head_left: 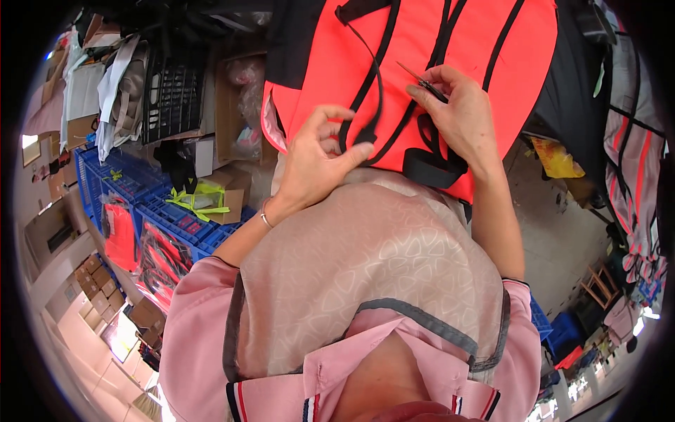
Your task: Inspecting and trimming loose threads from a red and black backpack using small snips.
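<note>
A bright coral-red bag [323,70] with black piping, black straps and a black side panel lies in front of me. My right hand [457,105] is closed around a small pair of scissors [432,89], its thin blades pointing up and left over the bag. By the bag's near left part is my left hand [316,155], thumb and index finger spread apart. Its other fingertips curl against a black strap edge, and the thumb tip lies beside a black buckle [366,133]. Loops of wide black webbing [432,169] lie below the right hand.
Blue plastic crates [172,214] stand at left, with yellow-green strips [204,202] and a cardboard box on them. Behind are a black slatted crate [176,91] and an open carton [228,133] with plastic-wrapped items. Grey-and-red fabric pieces [629,148] hang at right. My patterned beige apron [373,232] meets the bag.
</note>
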